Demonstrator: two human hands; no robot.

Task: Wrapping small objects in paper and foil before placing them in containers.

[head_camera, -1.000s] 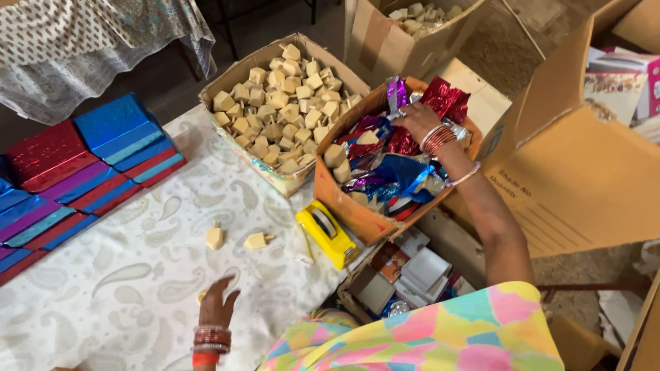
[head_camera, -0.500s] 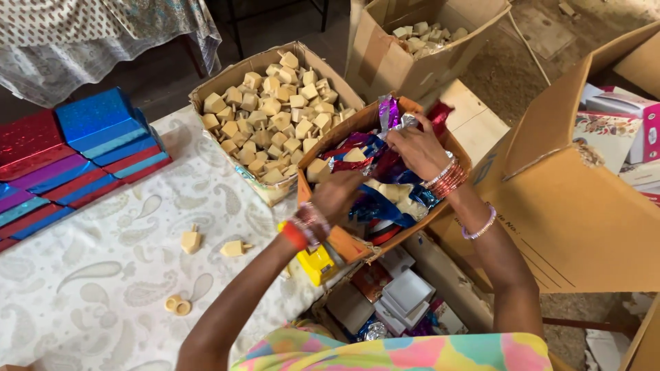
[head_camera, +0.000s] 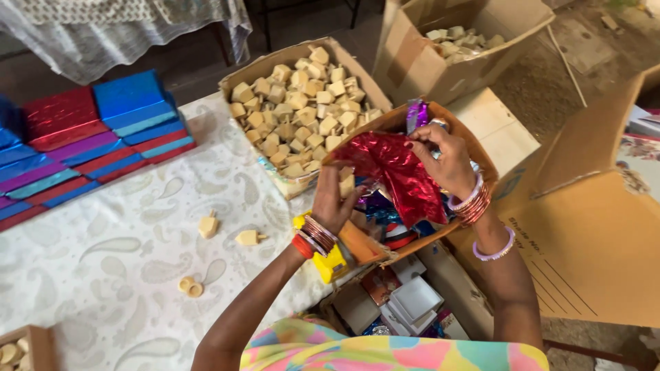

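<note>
A crinkled sheet of shiny red foil wrapping (head_camera: 402,175) hangs between the two hands above the open orange-brown cardboard box of foil scraps (head_camera: 371,244); its long axis runs on a slant, from its upper-left corner near the box rim down to a lower-right point just beside the right wrist; it is one sheet, spread and wrinkled, its glossy face turned up toward the camera. The right hand (head_camera: 447,161) pinches the sheet's upper right edge between fingers and thumb; the left hand (head_camera: 332,199) is curled closed at the sheet's lower left side, fingers touching it, though whether they truly clamp the foil I cannot tell. The foil thus lies between the hands, the right above and beyond it, the left below and nearer.

Inside the same box lie more scraps in purple, blue and red, too tangled to count. Behind it one large cardboard carton of pale wooden blocks (head_camera: 302,103) stands on the white paisley-print tablecloth (head_camera: 110,275); a second carton farther back also holds such blocks. On the cloth lie two loose pale wooden spinning tops (head_camera: 227,230), well apart from the hands, and two small wooden rings (head_camera: 190,286) touching each other; one yellow tape dispenser (head_camera: 330,264) sits under the left wrist; a stack of flat glittery boxes in red, blue and purple (head_camera: 82,144) lines the far left.
</note>
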